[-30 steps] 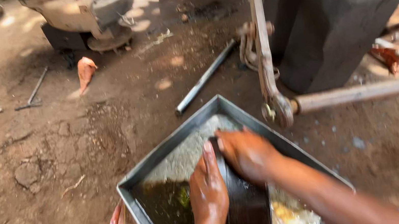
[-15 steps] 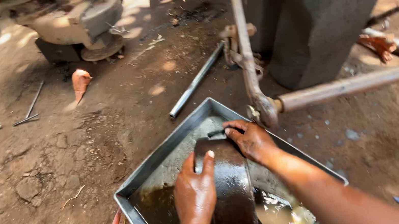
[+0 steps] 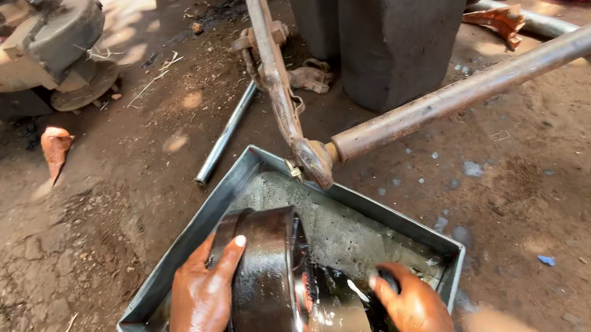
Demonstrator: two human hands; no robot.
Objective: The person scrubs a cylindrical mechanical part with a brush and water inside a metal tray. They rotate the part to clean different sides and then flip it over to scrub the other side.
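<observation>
The drum (image 3: 266, 291) is standing on edge in the tray (image 3: 386, 215). The tray is lying on the ground (image 3: 541, 179), with the rod joint (image 3: 314, 160) hanging over its far rim.

An open-air repair yard on bare dirt, by the look of it a vehicle or machinery workshop. Ahead of the hands a rusty axle tube (image 3: 469, 94) and a rusted rod (image 3: 269, 63) meet above the metal wash tray (image 3: 190, 233). Beyond stand a dark block (image 3: 397, 15), a loose steel pipe (image 3: 226, 133) and, far left, a greasy machine housing (image 3: 44, 47).
</observation>
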